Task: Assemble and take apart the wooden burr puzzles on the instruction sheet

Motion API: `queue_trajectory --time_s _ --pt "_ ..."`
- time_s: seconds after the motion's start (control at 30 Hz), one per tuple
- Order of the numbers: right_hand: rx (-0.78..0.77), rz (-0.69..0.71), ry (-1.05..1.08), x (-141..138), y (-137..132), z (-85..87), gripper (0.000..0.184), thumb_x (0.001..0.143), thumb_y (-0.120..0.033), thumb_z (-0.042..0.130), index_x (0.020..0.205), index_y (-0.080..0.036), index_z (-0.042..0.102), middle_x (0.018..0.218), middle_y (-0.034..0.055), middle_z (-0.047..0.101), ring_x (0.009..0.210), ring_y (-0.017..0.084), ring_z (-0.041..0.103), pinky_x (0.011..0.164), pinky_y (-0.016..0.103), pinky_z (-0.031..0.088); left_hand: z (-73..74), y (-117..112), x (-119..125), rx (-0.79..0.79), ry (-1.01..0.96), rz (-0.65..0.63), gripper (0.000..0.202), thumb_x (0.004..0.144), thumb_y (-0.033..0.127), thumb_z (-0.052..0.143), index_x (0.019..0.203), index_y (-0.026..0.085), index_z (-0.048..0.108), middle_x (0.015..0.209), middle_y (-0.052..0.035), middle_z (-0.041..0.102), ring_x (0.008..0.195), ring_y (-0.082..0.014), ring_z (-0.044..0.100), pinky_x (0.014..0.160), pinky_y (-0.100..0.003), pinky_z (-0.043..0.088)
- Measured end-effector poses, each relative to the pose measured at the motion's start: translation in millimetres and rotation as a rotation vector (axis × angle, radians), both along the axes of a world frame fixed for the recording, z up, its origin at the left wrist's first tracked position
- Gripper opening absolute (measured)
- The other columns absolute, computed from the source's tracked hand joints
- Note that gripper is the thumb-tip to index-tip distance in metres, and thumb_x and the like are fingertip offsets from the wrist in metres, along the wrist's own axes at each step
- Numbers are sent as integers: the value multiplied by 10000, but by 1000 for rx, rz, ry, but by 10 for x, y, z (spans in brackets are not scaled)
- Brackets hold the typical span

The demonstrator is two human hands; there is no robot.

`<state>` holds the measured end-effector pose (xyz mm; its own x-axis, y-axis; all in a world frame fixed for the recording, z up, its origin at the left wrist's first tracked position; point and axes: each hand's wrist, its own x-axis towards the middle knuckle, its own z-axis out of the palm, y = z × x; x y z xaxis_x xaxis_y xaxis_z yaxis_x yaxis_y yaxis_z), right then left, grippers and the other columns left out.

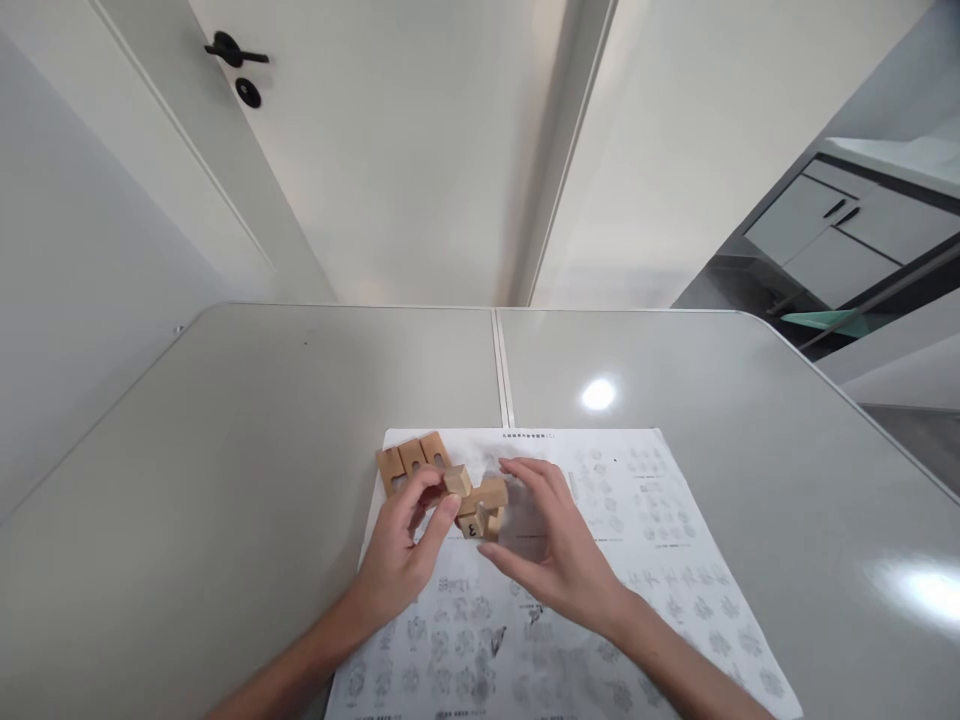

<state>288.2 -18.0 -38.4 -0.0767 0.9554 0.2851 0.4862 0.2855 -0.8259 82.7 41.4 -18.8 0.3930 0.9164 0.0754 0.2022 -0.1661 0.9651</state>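
Observation:
In the head view, my left hand (405,545) pinches a small pale wooden block (457,480) between thumb and fingertips. Just below and right of it sits a cluster of wooden puzzle pieces, with a bar (487,495) lying across the top. One piece under the bar has a black number 3 (471,526) on its end. My right hand (559,545) is curved around the cluster's right side, thumb and fingers apart, nothing held. Notched wooden pieces (412,455) lie side by side behind my left hand, partly covered by it.
Beneath the pieces is a large white sheet (637,560) printed with small diagrams. It rests on a grey table (247,430) with a seam down its middle. Beyond the far edge stands a white door (405,150) with a black handle (236,50). Cabinets (840,230) are at right.

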Motion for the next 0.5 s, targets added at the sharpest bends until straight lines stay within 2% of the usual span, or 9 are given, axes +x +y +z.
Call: queue_trajectory --time_s 0.1,0.23,0.5 --pt "55 38 98 20 -9 72 490 1009 -283 631 1474 -297 477 1207 97 624 1101 268 614 911 437 585 8 10 3 26 38 -26 171 1044 364 523 972 223 587 887 -12 608 798 -160 603 720 -258 483" --pt "105 15 101 14 -16 88 261 1042 -244 577 1300 -287 591 978 38 659 863 211 618 732 346 561 15 14 -3 34 57 -92 179 1041 352 523 934 220 578 851 -2 595 752 -152 585 698 -264 470" --pt "260 74 25 9 -47 43 295 1015 -157 617 1298 -235 579 1015 73 682 894 230 622 724 361 536 26 -3 0 36 37 -79 104 1007 316 589 967 222 611 928 -30 679 835 -173 656 760 -281 509"
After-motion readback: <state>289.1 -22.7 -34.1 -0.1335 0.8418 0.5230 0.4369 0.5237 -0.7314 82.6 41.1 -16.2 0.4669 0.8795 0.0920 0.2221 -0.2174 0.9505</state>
